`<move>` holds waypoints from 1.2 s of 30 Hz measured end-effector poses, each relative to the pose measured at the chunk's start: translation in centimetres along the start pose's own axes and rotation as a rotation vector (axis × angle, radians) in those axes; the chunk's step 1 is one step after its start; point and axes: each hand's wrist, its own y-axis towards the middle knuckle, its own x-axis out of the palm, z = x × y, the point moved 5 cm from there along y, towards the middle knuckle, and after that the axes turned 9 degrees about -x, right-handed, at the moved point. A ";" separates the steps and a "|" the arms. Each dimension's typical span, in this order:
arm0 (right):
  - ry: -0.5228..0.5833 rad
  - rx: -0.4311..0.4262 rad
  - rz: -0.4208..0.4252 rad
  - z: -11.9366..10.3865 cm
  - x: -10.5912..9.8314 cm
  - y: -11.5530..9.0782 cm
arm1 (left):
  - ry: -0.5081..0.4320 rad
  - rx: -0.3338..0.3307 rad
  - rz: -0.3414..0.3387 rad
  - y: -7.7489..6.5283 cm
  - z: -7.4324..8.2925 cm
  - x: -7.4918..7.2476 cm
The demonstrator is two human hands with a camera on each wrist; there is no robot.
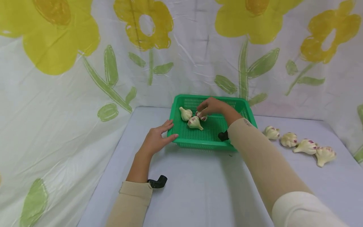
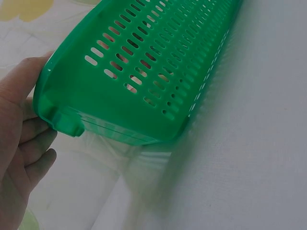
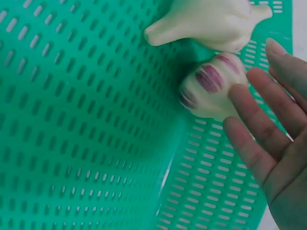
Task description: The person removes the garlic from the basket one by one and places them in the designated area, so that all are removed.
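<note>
Here, the left grip grasps a basket, three bulbs inside (right grip released).

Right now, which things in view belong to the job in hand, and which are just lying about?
In the job:
green slotted plastic basket, left hand at its rim
three cream-and-purple garlic bulbs inside, right hand over one
probably four similar garlic bulbs outside

Just there:
white cloth backdrop with yellow flowers
tiny dark speck, too small to identify

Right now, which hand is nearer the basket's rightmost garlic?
Right. The right hand is at that garlic, fingertips right by it; the left hand is farther off, at the basket's left end.
</note>
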 end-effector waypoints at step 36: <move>-0.217 -0.007 -0.248 -2.9 3.1 1.4 | -0.004 0.024 0.015 0.1 -0.1 0.1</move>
